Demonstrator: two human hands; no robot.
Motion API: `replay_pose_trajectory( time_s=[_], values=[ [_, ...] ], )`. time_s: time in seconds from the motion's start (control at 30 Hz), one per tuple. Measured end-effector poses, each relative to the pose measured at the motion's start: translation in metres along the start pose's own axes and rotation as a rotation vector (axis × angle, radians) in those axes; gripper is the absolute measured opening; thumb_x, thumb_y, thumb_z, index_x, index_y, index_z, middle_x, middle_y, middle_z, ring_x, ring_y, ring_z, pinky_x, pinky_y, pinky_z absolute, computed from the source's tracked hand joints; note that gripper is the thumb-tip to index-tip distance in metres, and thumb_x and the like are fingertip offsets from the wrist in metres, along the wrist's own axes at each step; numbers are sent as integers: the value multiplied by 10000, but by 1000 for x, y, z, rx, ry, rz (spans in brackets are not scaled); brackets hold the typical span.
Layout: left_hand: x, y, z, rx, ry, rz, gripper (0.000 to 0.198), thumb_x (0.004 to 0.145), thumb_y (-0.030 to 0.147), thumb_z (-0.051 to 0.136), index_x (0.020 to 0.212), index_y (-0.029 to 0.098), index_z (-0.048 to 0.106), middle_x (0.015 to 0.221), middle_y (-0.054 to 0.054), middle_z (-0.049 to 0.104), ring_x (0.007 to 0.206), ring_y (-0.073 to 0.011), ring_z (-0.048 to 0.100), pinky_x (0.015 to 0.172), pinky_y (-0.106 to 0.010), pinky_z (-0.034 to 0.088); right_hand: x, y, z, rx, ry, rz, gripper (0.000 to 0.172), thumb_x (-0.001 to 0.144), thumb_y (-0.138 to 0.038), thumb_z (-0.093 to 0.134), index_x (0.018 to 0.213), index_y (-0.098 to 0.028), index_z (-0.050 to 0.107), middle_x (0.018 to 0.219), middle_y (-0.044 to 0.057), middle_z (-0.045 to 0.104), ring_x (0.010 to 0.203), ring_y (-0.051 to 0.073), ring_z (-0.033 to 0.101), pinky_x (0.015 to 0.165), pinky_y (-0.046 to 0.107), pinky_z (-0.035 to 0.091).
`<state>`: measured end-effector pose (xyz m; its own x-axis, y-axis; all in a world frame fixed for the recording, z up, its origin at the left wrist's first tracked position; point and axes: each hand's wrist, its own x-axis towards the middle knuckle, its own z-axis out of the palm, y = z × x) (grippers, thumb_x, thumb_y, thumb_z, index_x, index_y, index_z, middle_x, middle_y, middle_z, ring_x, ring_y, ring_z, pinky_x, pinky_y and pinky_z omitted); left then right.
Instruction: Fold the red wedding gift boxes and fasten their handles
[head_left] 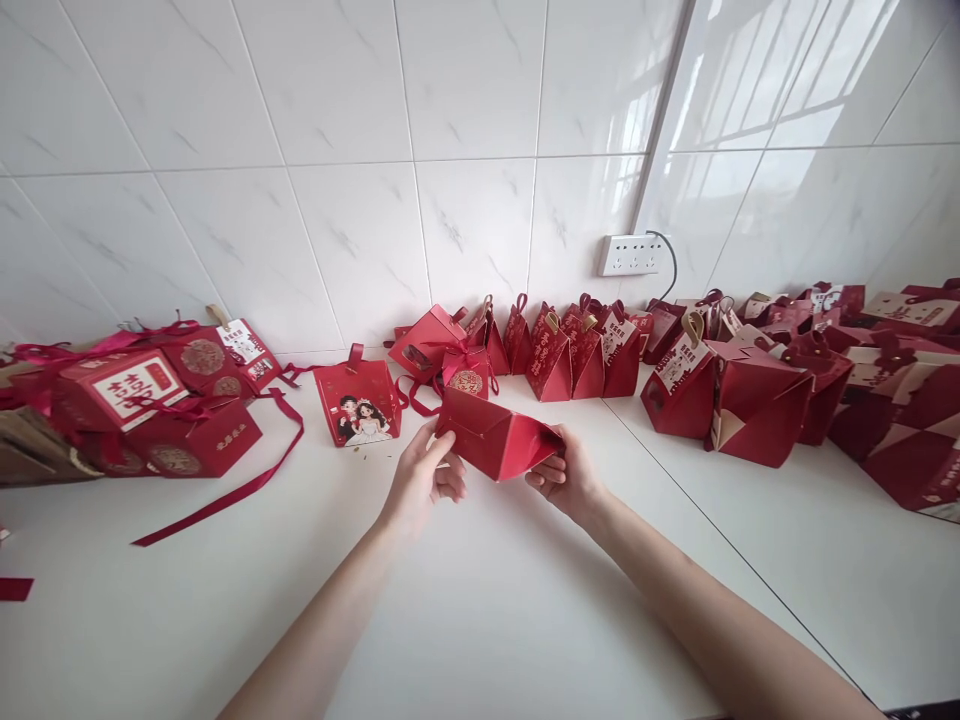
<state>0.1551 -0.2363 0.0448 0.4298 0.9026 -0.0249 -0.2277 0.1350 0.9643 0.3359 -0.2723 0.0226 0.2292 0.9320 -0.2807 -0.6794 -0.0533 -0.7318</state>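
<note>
Between my two hands, a red folded paper gift box [491,432] is held up over the white table, tilted with one end toward the right. My left hand [429,470] grips its left end, thumb on the near face and fingers curled beneath. At the right end, my right hand [566,472] has its fingers bent under the box's edge; its thumb is mostly hidden. Just behind stands a small red box with a ribbon bow and gold round print [463,376]. To the left is a red box picturing a bride and groom [360,403].
Red boxes with ribbons [187,440] are piled at the left, a loose ribbon [225,505] trailing toward me. Several small triangular boxes [551,355] line the wall. More red boxes [757,405] crowd the right. A power strip [630,256] is on the tiled wall.
</note>
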Motion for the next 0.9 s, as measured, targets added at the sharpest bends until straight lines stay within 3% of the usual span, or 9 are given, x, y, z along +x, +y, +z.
replay_pose_trajectory(
  time_s=[0.33, 0.5, 0.6, 0.73, 0.9],
  values=[
    [-4, 1, 2, 45, -13, 64, 511, 690, 461, 743, 1053, 227, 470, 519, 87, 563, 383, -89, 542, 388, -159, 398, 4, 6, -3, -2, -22, 89, 364, 865, -283, 383, 522, -207, 286, 361, -112, 189, 321, 38, 133, 356, 155, 302],
    [7, -3, 1, 55, 45, -44, 568, 615, 638, 669, 929, 211, 466, 537, 61, 562, 399, -133, 570, 367, -197, 411, 12, 10, -1, -128, 34, -98, 475, 931, -444, 238, 513, -220, 249, 341, -95, 195, 311, 56, 174, 365, 182, 302],
    [12, -6, -1, 89, 38, -115, 614, 572, 728, 587, 881, 215, 451, 558, 45, 567, 417, -185, 593, 343, -251, 423, 5, 6, 1, -262, 68, -278, 481, 919, -463, 313, 505, -218, 305, 335, -83, 264, 315, 63, 257, 358, 185, 264],
    [13, -11, -2, 217, 1, 24, 591, 593, 670, 626, 923, 193, 514, 580, 30, 608, 504, -201, 620, 429, -271, 467, -32, -19, -7, -470, -18, -356, 411, 838, -342, 503, 465, -184, 436, 345, -31, 455, 336, 73, 409, 402, 195, 349],
    [6, -20, 4, 366, -68, -26, 537, 591, 682, 674, 828, 205, 610, 504, 65, 574, 438, -136, 541, 423, -220, 435, -124, -71, -48, -688, -135, -274, 323, 764, -381, 586, 544, -144, 566, 422, 11, 578, 364, 124, 534, 449, 237, 456]
  ],
)
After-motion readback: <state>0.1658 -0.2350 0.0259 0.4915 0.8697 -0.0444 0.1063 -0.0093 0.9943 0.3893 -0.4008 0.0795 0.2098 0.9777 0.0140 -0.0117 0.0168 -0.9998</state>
